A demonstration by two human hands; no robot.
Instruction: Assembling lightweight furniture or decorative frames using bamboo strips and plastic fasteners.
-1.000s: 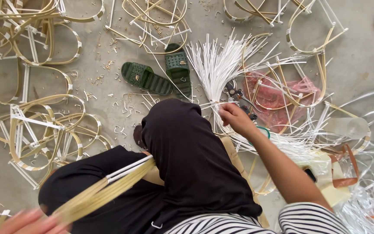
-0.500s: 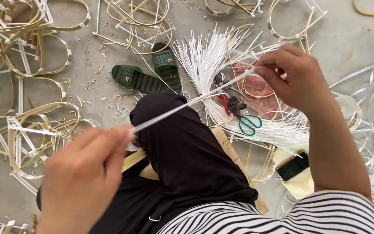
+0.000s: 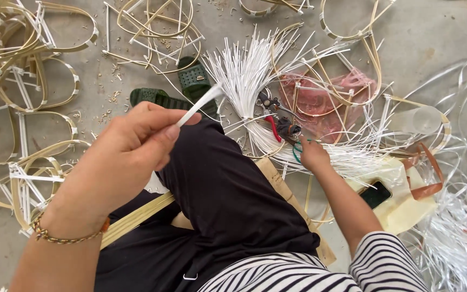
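Note:
My left hand [image 3: 120, 159] is raised close to the camera and pinches a thin white strip [image 3: 201, 103] between thumb and forefinger; the strip sticks up to the right. My right hand [image 3: 313, 154] reaches down to the floor beside my black-clad knee [image 3: 217, 178], at the edge of a fanned bundle of white strips [image 3: 249, 67]. Its fingers rest on or by the green handle of scissors [image 3: 297, 151], next to red-handled pliers [image 3: 270, 111]. Whether it grips anything I cannot tell.
Bent bamboo hoops and white-strip frames [image 3: 28, 97] lie across the floor on the left and top. A pair of green sandals [image 3: 182, 86] sits beyond my knee. A pink plastic bag [image 3: 325, 103], a phone [image 3: 375, 193] on a yellow bag, and loose clear strips [image 3: 455, 238] lie right.
My right hand let go of the white strip and dropped to the floor by the scissors. My left hand kept the strip and lifted it nearer the camera.

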